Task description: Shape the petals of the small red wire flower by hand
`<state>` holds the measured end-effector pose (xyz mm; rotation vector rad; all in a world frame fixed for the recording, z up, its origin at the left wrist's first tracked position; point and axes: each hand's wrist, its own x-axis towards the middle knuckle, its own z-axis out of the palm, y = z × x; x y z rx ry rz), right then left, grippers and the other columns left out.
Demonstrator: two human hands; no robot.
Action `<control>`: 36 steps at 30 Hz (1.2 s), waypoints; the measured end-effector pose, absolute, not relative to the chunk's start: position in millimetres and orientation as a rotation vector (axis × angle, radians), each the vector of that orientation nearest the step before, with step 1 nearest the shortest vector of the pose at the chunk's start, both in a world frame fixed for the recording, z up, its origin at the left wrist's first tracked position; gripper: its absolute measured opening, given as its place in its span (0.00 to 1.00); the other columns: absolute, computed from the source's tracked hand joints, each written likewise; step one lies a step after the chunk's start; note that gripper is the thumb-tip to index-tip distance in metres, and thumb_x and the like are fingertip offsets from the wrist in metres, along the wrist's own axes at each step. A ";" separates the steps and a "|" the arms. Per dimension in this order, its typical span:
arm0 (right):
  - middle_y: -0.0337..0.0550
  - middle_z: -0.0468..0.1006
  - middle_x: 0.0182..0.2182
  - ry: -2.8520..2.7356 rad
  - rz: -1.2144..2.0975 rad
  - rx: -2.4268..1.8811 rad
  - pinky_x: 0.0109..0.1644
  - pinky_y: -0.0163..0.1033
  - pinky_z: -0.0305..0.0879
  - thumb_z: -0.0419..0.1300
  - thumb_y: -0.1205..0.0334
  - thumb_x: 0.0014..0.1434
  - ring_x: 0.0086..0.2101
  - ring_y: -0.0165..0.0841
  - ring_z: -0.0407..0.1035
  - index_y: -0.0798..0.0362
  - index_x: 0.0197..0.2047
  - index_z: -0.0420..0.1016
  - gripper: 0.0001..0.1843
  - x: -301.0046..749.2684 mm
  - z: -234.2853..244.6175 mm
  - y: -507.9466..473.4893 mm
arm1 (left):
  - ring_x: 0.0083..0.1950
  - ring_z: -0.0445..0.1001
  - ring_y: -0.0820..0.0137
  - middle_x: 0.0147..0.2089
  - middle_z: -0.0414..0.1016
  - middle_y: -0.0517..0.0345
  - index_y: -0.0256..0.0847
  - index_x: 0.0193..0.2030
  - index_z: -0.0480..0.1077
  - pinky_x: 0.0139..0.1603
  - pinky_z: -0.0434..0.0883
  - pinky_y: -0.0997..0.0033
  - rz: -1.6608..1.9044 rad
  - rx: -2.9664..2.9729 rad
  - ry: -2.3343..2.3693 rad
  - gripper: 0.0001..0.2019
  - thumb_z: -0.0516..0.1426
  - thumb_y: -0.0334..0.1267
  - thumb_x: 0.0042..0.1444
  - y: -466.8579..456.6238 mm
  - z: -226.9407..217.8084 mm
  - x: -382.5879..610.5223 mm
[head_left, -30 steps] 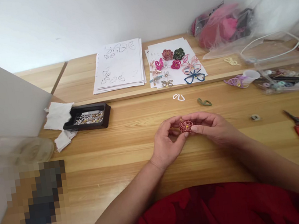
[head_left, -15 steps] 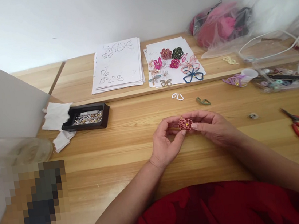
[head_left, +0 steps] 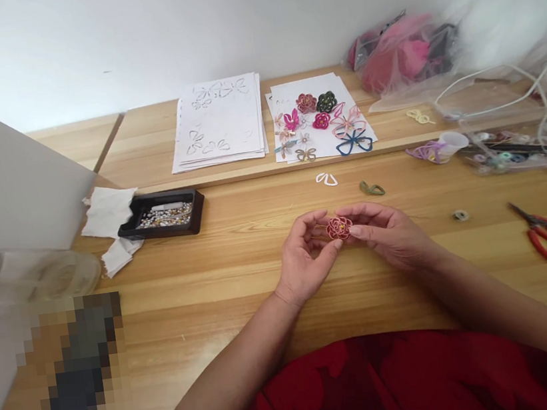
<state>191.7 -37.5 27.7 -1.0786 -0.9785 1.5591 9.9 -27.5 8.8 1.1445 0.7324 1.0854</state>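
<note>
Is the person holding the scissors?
No, the scissors lie on the table, while the left hand and right hand hold a red flower.

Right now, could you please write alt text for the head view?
A person's left-hand grip and right-hand grip hold a red looped flower with a yellow centre over a wooden table. Just beyond lie a white looped piece and a green looped piece; red-handled scissors lie to the right, a black tray of beads to the left.
</note>
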 end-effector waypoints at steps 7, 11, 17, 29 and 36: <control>0.45 0.79 0.50 -1.169 1.517 -1.102 0.59 0.48 0.69 0.73 0.54 0.55 0.50 0.41 0.73 0.46 0.51 0.80 0.20 194.5 35.4 -39.3 | 0.48 0.76 0.69 0.49 0.75 0.51 0.41 0.54 0.67 0.51 0.75 0.66 1.090 1.024 0.659 0.24 0.68 0.41 0.52 -26.8 9.6 11.3; 0.45 0.78 0.50 -1.211 1.465 -1.110 0.59 0.48 0.69 0.72 0.55 0.56 0.50 0.40 0.73 0.46 0.51 0.80 0.19 195.3 38.8 -42.4 | 0.47 0.76 0.70 0.47 0.76 0.52 0.41 0.54 0.67 0.50 0.75 0.67 1.086 1.029 0.625 0.25 0.69 0.39 0.51 -27.1 10.3 12.3; 0.43 0.79 0.47 -1.187 1.416 -1.076 0.57 0.46 0.70 0.71 0.58 0.58 0.48 0.38 0.74 0.46 0.49 0.81 0.16 189.7 43.0 -47.1 | 0.46 0.77 0.71 0.46 0.77 0.54 0.41 0.51 0.68 0.50 0.75 0.66 1.108 0.999 0.600 0.23 0.69 0.39 0.50 -28.7 14.1 11.9; 0.45 0.80 0.44 -1.083 1.358 -1.069 0.47 0.41 0.71 0.72 0.56 0.56 0.42 0.36 0.73 0.48 0.47 0.81 0.16 188.4 62.4 -77.8 | 0.47 0.78 0.71 0.45 0.80 0.55 0.39 0.47 0.72 0.55 0.74 0.65 1.055 0.958 0.544 0.20 0.70 0.37 0.48 -41.0 25.1 12.6; 0.44 0.80 0.43 -1.057 1.323 -1.018 0.49 0.43 0.71 0.74 0.55 0.53 0.43 0.37 0.73 0.47 0.46 0.82 0.17 191.6 80.7 -102.8 | 0.47 0.77 0.70 0.45 0.79 0.55 0.40 0.47 0.72 0.53 0.74 0.65 1.008 0.987 0.541 0.21 0.71 0.37 0.48 -62.9 48.2 18.5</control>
